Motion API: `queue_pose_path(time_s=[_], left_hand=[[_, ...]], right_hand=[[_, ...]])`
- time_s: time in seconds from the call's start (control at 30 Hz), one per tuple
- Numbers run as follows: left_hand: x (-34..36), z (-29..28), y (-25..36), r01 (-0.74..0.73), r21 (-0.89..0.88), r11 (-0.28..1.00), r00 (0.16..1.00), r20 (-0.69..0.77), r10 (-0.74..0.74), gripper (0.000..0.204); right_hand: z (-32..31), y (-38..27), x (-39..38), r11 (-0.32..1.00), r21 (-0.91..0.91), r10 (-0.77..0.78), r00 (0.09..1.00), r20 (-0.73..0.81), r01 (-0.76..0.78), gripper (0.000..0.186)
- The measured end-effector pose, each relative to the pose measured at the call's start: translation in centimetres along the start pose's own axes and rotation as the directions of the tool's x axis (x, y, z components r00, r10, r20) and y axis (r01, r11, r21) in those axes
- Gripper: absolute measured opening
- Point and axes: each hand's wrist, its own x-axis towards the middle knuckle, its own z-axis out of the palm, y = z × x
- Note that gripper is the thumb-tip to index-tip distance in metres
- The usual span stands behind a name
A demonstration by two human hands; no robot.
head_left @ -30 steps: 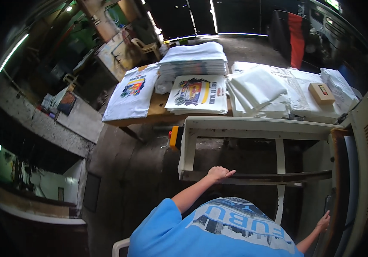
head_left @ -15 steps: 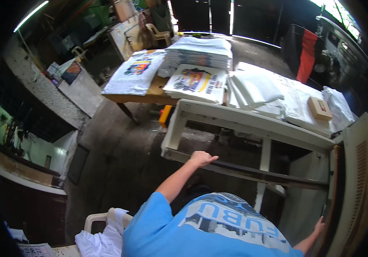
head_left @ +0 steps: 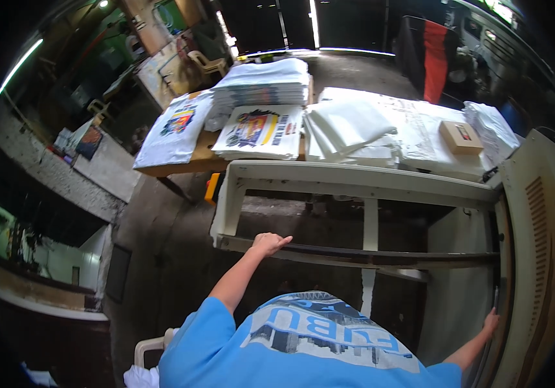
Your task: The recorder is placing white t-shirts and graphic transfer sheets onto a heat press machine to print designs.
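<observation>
A pale metal frame (head_left: 355, 173), long and open in the middle, stands in front of me. Its near side is a dark-edged rail (head_left: 381, 257). My left hand (head_left: 270, 244) is closed around this rail close to its left end, with the thumb lying along the top. Far to the right, my right hand (head_left: 491, 322) is at the inner side of the tall slotted metal panel (head_left: 539, 213). A thin pale strip stands just above its fingers, which are partly hidden. What they grip there is not clear.
Beyond the frame is a wooden table (head_left: 207, 147) with a stack of folded white cloth (head_left: 261, 81), printed shirts (head_left: 261, 132), white sheets (head_left: 348, 126) and a small tan box (head_left: 460, 138). A plastic chair (head_left: 151, 349) stands behind my left side. A concrete wall (head_left: 99, 165) lies left.
The view has swung, so the frame and table sit further left and look more level. My left hand keeps its hold on the rail; my right hand stays by the panel.
</observation>
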Motion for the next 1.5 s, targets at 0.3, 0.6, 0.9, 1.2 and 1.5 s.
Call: queue_pose_path(time_s=[0.3,0.6,0.9,1.2,1.5], left_hand=[[0.6,0.1,0.0,0.067,0.026,0.997,0.993,0.091,-0.069,0.067],[0.8,0.1,0.4,0.058,0.05,0.997,0.995,0.081,-0.062,0.068],[1.0,0.1,-0.3,0.045,0.011,0.999,0.987,0.154,-0.046,0.063],[3.0,-6.1,-13.2,0.138,-0.388,0.911,0.244,-0.878,-0.411,0.041],[6.0,-5.6,-22.5,0.075,-0.725,0.684,0.58,-0.526,-0.621,0.053]], right_hand=[[4.7,1.8,8.0,0.999,0.019,-0.032,0.998,-0.055,0.033,0.06],[5.9,3.1,10.9,0.994,-0.103,0.022,0.996,-0.09,-0.031,0.06],[5.3,3.8,12.0,0.998,-0.06,-0.04,0.996,-0.082,0.035,0.058],[-0.5,-2.9,-4.1,0.98,-0.195,-0.145,0.513,-0.846,-0.044,0.038],[-8.3,-7.1,0.4,0.998,0.016,-0.043,0.857,-0.514,0.06,0.052]])
